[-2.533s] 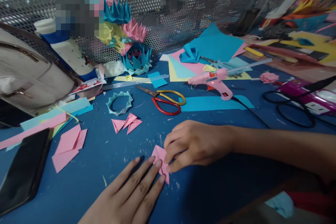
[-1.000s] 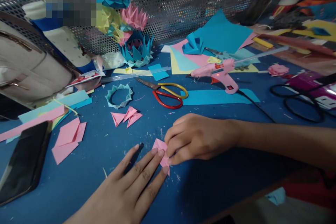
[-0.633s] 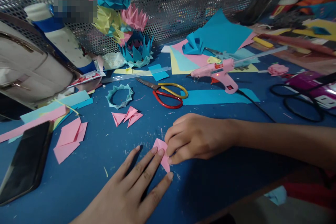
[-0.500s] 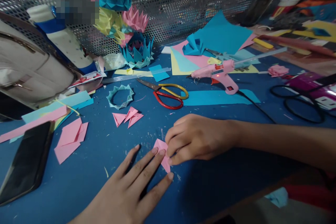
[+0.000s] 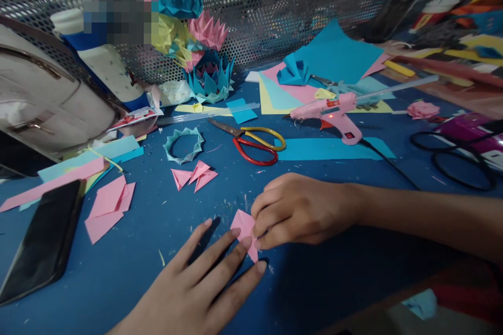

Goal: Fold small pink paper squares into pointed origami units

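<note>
A small folded piece of pink paper lies on the blue table between my hands. My left hand is spread, two fingertips pressing on the paper's lower left side. My right hand is closed at the paper's right edge, pinching it; the thumb's exact grip is partly hidden. Beyond them lie several folded pink triangles and a light blue zigzag paper ring. Flat pink pieces rest in a small pile to the left.
Scissors with red and yellow handles lie ahead, near a pink glue gun with a black cord. A phone is at left. Behind stand a bottle, a white bag and stacked paper flowers.
The left fingertips have slid slightly down the pink paper, baring more of its upper part. My right hand keeps its pinch. The whole view has shifted a little.
</note>
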`<state>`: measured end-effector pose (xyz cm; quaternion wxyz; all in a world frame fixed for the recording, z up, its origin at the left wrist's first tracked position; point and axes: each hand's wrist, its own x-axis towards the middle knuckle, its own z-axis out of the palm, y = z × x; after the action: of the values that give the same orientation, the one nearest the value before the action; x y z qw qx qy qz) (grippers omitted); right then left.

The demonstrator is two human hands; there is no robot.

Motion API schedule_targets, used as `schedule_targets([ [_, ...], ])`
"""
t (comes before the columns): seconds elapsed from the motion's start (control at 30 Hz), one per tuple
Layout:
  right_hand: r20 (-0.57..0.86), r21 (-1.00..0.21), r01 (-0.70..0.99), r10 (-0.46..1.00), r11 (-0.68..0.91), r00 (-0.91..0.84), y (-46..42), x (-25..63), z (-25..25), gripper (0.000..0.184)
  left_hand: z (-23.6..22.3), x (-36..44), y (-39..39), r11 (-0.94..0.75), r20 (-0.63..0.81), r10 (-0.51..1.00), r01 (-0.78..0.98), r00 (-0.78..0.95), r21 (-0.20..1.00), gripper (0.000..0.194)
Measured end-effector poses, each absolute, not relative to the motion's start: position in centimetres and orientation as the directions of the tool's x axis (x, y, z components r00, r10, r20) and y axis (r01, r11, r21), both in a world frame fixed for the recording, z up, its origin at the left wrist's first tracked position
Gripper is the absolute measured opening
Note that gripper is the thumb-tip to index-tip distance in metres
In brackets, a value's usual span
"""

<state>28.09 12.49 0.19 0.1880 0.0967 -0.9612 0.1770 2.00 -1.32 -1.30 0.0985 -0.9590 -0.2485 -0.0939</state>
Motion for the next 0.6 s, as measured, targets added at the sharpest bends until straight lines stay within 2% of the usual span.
schedule_targets([
  [0.17,0.408,-0.297,-0.268,-0.132,0.917,-0.903,12.5,28.0,0.3,0.029,-1.0,1.8,-1.2,-0.866,0.208,0.462,0.49,0.862,-0.104,0.053],
  [0.3,0.381,-0.269,-0.259,-0.145,0.928,-0.913,12.4,27.9,0.5,0.027,-0.8,1.5,-1.1,-0.829,0.198,0.532,0.554,0.823,-0.077,0.051],
  [0.47,0.313,-0.181,-0.244,-0.179,0.953,-0.933,12.1,27.9,0.8,0.028,-0.2,1.4,-0.8,-0.831,0.205,0.517,0.544,0.831,-0.113,0.073],
  [0.53,0.289,-0.159,-0.234,-0.181,0.959,-0.94,12.0,27.9,0.9,0.028,0.1,1.4,-0.7,-0.84,0.188,0.516,0.536,0.836,-0.079,0.079],
  [0.6,0.28,-0.167,-0.231,-0.178,0.958,-0.943,11.9,27.9,0.9,0.028,0.4,1.3,-0.6,-0.832,0.167,0.542,0.554,0.823,-0.031,0.077],
])
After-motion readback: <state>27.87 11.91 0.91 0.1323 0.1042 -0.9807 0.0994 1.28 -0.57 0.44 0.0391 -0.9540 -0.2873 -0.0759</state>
